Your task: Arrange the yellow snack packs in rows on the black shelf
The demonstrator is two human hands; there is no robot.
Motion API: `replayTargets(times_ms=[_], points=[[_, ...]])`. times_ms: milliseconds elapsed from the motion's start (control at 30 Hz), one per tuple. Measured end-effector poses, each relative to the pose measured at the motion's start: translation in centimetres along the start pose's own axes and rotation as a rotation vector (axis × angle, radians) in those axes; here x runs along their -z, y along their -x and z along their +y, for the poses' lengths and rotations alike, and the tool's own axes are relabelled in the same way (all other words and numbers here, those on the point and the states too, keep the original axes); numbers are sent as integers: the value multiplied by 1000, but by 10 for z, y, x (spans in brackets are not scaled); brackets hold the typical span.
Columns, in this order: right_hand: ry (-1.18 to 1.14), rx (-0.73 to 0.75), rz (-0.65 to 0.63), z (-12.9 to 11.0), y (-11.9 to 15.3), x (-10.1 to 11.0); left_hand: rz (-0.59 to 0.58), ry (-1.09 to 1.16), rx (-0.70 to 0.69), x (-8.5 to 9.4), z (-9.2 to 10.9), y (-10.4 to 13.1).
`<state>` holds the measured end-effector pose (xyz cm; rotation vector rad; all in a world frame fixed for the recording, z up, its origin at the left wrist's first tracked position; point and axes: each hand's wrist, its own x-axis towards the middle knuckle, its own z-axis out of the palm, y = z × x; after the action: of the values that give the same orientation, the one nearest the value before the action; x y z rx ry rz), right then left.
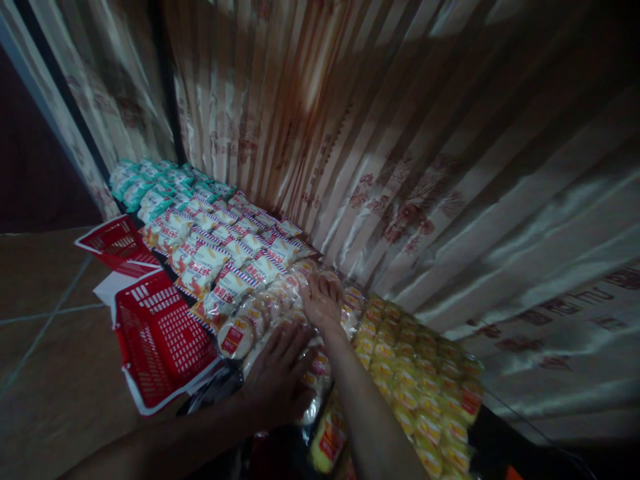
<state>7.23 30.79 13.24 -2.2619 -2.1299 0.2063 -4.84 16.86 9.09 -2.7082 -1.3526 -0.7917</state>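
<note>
My left hand [281, 365] lies palm down on a row of round, pale snacks in clear wrappers [267, 303], its fingers stretched out and a little apart. Farther back, my right hand [321, 301] rests on the same pale snack packs with its fingers spread forward. Both hands look open, and their palms hide the packs under them. A pack with a red label [233, 340] stands at the front left of the pale group. Yellow snack packs [405, 380] lie in rows just right of my right forearm.
Left of the pale packs are white snack bags with striped edges [200, 263], then green-and-white bags [150, 183]. Red plastic baskets [165, 327] stand on the tiled floor [45, 307] at the left. A pleated, printed curtain [380, 153] hangs directly behind the goods.
</note>
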Motion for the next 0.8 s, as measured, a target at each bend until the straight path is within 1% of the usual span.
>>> replayTargets(times_ms=[300, 567, 700, 800], points=[[-28, 2, -16, -4, 2, 3, 6, -44, -3, 4, -3, -3], [-84, 9, -14, -2, 2, 1, 45, -55, -18, 3, -3, -3], [-95, 43, 33, 1, 3, 10, 64, -57, -37, 3, -3, -3], [-123, -14, 59, 7, 6, 19, 76, -61, -49, 3, -3, -3]])
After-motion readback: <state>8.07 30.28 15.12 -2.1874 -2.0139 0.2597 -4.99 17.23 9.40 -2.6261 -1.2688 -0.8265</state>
